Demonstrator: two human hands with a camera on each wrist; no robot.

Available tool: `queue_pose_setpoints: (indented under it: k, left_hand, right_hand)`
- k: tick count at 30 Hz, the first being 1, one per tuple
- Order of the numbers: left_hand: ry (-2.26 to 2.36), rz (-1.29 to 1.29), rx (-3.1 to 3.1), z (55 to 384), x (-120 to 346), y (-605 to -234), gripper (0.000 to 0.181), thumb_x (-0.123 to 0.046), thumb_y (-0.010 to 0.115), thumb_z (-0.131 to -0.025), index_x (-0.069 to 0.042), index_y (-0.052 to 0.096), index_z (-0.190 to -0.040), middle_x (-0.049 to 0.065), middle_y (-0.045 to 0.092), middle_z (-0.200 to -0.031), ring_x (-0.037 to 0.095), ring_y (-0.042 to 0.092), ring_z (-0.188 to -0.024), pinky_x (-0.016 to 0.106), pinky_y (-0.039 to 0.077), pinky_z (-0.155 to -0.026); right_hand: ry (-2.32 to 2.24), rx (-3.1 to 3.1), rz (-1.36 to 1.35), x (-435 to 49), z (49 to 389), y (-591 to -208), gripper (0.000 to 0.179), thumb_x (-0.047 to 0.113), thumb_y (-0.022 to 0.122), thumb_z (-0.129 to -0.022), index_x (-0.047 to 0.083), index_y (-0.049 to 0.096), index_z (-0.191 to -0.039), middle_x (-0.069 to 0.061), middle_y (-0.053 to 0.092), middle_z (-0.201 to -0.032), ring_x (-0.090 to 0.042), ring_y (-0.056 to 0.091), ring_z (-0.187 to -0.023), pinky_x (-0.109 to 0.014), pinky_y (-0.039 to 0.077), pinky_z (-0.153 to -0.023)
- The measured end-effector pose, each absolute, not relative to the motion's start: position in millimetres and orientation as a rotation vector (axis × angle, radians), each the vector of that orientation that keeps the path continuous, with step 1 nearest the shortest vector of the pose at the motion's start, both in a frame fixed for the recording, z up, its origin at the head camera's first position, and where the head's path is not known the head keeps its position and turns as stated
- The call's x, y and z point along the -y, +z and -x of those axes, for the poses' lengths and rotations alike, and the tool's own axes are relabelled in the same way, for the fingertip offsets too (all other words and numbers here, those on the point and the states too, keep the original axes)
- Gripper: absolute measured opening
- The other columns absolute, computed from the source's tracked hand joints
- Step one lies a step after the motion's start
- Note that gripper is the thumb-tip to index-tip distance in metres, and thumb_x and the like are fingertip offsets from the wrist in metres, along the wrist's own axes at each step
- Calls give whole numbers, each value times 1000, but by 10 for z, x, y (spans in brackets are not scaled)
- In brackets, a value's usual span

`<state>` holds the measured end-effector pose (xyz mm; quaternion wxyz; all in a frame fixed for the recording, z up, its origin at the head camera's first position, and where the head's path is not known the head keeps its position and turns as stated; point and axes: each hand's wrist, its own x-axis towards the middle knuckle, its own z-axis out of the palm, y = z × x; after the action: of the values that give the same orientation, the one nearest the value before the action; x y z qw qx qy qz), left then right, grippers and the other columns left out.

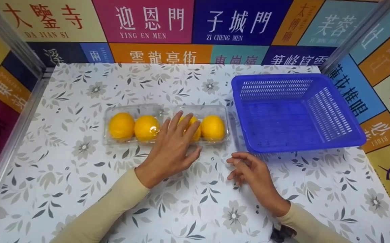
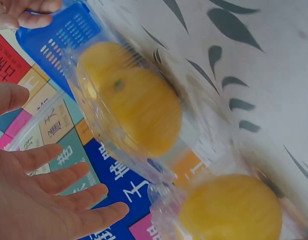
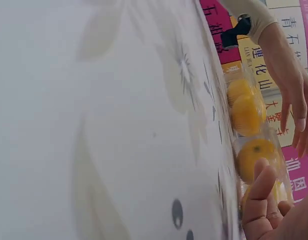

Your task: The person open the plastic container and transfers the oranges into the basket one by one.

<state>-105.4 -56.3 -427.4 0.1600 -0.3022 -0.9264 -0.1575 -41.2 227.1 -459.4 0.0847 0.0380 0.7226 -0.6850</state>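
Note:
Two clear plastic clamshell boxes stand side by side on the table, a left box (image 1: 154, 108) and a right box (image 1: 201, 108). Each contains two oranges, such as the orange (image 1: 121, 125) at the far left and the orange (image 1: 213, 127) at the far right. My left hand (image 1: 169, 148) hovers over where the boxes meet, fingers extended and spread, partly covering one orange in the head view. The left wrist view shows its fingers apart from the boxes, holding nothing. My right hand (image 1: 253, 177) is in front of the basket, fingers loosely bent and nothing held.
A blue plastic basket (image 1: 279, 126) with slotted walls stands to the right of the boxes. Beneath everything lies a white tablecloth (image 1: 80, 192) with a grey leaf pattern. Colourful printed panels (image 1: 147, 20) enclose the back and sides.

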Motion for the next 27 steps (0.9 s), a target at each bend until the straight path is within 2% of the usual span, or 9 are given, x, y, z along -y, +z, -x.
queue_pose_setpoints:
  k: [7, 14, 21, 27]
  left_hand:
    - [-423, 920, 2635, 1053, 448, -4322, 64, -42, 68, -105, -6, 55, -156, 22, 49, -165, 48, 40, -155, 71, 37, -124]
    - [-364, 949, 2653, 1055, 360, -4355, 66, -44, 66, -106, -5, 54, -158, 23, 47, -166, 49, 39, -156, 72, 35, -125]
    - [-366, 966, 2718, 1098, 277, -4358, 66, -46, 64, -107, -8, 53, -160, 22, 44, -169, 48, 35, -159, 73, 29, -127]
    - [-357, 991, 2735, 1119, 213, -4360, 63, -44, 65, -107, -11, 53, -159, 22, 43, -169, 48, 34, -160, 72, 29, -127]
  right_hand:
    - [-2126, -2042, -210, -2219, 456, -4661, 34, 6, 57, -112, -11, 58, -141, -24, 75, -125, -21, 75, -74, -26, 58, -56]
    - [-2121, -2008, -267, -2189, 500, -4708, 33, 9, 57, -113, -7, 60, -142, -21, 77, -125, -21, 76, -76, -26, 59, -59]
    - [-2151, -1940, -354, -2162, 560, -4714, 34, 13, 59, -113, -3, 59, -144, -19, 76, -127, -23, 77, -82, -27, 62, -64]
    - [-2178, -1902, -393, -2142, 599, -4731, 35, 14, 60, -113, -2, 58, -144, -17, 76, -125, -24, 78, -83, -28, 62, -65]
